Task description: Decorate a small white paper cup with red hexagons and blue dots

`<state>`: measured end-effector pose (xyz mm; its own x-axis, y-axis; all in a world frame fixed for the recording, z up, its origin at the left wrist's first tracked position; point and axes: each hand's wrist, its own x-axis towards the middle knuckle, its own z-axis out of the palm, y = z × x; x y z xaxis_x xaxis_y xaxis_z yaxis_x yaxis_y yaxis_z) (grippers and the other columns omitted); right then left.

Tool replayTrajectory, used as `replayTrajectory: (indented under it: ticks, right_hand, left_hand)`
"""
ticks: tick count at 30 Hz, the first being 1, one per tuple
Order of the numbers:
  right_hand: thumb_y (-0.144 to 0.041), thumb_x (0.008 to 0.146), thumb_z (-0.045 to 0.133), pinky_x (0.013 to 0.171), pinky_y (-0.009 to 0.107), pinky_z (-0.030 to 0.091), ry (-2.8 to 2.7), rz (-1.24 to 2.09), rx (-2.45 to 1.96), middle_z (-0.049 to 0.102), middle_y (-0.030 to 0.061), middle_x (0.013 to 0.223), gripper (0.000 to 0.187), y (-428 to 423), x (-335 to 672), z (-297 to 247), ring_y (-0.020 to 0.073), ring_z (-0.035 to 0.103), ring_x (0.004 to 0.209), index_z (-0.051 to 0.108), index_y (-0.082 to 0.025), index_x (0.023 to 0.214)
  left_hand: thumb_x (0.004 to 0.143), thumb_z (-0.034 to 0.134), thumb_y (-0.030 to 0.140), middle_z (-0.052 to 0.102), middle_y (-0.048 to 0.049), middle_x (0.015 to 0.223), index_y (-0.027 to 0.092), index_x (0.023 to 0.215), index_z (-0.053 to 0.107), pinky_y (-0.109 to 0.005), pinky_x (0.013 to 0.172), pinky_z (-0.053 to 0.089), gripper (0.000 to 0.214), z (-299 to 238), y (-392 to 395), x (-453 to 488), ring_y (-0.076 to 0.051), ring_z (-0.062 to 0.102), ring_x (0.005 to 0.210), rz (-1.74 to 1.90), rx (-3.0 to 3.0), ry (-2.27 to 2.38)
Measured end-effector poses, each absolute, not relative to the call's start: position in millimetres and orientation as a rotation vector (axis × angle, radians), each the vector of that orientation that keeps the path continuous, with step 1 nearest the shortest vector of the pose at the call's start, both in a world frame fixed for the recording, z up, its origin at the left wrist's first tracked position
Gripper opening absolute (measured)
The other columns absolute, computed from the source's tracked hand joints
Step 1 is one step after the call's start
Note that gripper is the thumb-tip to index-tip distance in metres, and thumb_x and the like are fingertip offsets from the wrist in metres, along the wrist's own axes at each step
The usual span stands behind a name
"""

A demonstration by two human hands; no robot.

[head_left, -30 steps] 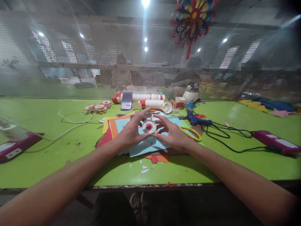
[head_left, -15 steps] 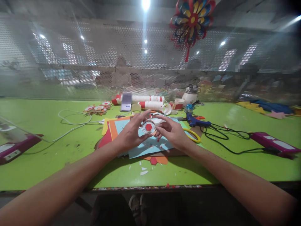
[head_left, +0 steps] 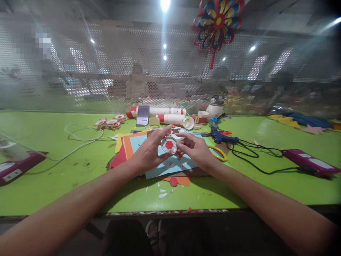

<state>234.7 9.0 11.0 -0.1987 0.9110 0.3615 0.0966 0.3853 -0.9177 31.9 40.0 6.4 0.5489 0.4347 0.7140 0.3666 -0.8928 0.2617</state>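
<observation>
A small round paper disc (head_left: 169,144) with a dotted rim and a red hexagon at its centre is held up above the paper sheets. My left hand (head_left: 150,148) grips its left side between thumb and fingers. On its right edge, the curled fingers of my right hand (head_left: 196,149) pinch it; some of those fingertips are hidden behind it. Light blue paper (head_left: 157,172) with small scraps lies beneath both hands. A loose red hexagon (head_left: 173,182) rests on orange paper (head_left: 183,181) nearer the table's front edge. Yellow-handled scissors (head_left: 222,154) lie beside my right wrist.
A blue glue gun (head_left: 223,138) with a black cord lies on the right, near a purple power strip (head_left: 310,161). Stacked paper cups (head_left: 170,119), a phone (head_left: 142,115) and a kettle-like jug (head_left: 215,108) stand behind. Finished paper pieces (head_left: 113,123) sit back left.
The disc has shifted very slightly right and down, with a small turn. Both hands keep hold of it, and the things on the table stay where they were.
</observation>
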Motion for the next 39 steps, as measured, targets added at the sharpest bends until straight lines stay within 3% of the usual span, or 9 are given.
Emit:
replayTrajectory:
  ticks: [18,39]
  right_hand:
    - [-0.027,0.079,0.068,0.057,0.033,0.058,-1.573,0.992,-0.952,0.068,-0.0008,0.066,0.036,13.2,236.7,10.6,0.0158,0.067,0.055,0.059,-0.014,0.111]
    - [-0.039,0.079,0.070,0.058,0.033,0.059,-1.539,0.937,-1.023,0.069,0.0010,0.072,0.038,16.9,238.8,10.9,0.0174,0.069,0.061,0.063,-0.016,0.108]
  left_hand:
    - [0.083,0.069,0.019,0.058,-0.0124,0.129,0.029,0.151,0.021,-0.048,0.093,0.052,0.083,3.8,42.7,31.6,-0.029,0.059,0.109,1.245,2.755,0.661]
    - [0.085,0.067,0.023,0.056,-0.0133,0.134,0.027,0.150,0.024,-0.044,0.094,0.053,0.078,4.6,41.5,31.9,-0.027,0.059,0.113,1.213,2.734,0.663]
